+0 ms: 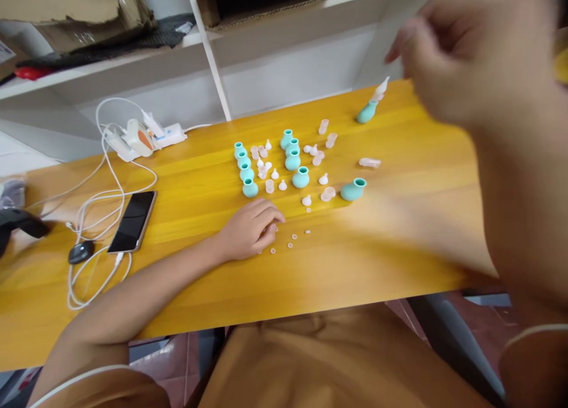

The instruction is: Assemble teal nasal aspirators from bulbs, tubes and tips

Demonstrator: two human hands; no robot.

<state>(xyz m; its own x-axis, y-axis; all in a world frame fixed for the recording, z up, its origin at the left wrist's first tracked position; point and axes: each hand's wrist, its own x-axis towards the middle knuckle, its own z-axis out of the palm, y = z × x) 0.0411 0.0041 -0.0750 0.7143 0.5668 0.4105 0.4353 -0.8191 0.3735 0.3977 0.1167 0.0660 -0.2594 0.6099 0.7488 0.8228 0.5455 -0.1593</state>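
Observation:
My left hand rests on the table with fingers half curled and thumb apart from the index finger. Several tiny pale rings lie by its fingertips. Close to the camera, my right hand is raised and blurred, its fingers bent; whether it holds anything is hidden. Below it, a nasal aspirator, a teal bulb with a pale pointed tip, lies tilted at the table's back edge. Teal squeeze bulbs stand in two rows, and another bulb leans at the right. Small white nozzles and clear connectors are scattered among them.
At the left lie a phone with white cables, a black mouse-like object and a power strip with plugs. A clear tube lies right of the bulbs. White shelves with cardboard boxes rise behind the table.

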